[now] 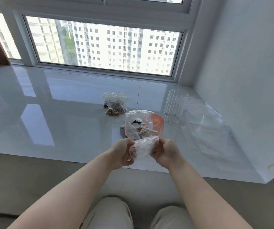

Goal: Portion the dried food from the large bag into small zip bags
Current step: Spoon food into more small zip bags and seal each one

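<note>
Head view: both hands, left hand (124, 153) and right hand (165, 152), pinch an empty small bag (143, 146); I'd spread its mouth wide before scooping from the large bag (139, 124).

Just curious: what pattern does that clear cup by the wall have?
Vertical white stripes on the clear cup; the head view, the only one, shows it.

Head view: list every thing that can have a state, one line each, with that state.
Small bag: empty, pinched at both sides, held above the sill's edge.
Left hand: grips the small bag.
Right hand: grips the small bag.
Large bag: open, lying on the sill, a white spoon inside.
Filled bags: zipped shut, piled on the sill.
Glass: upright, empty.
Spare bags: flat, empty.
</note>
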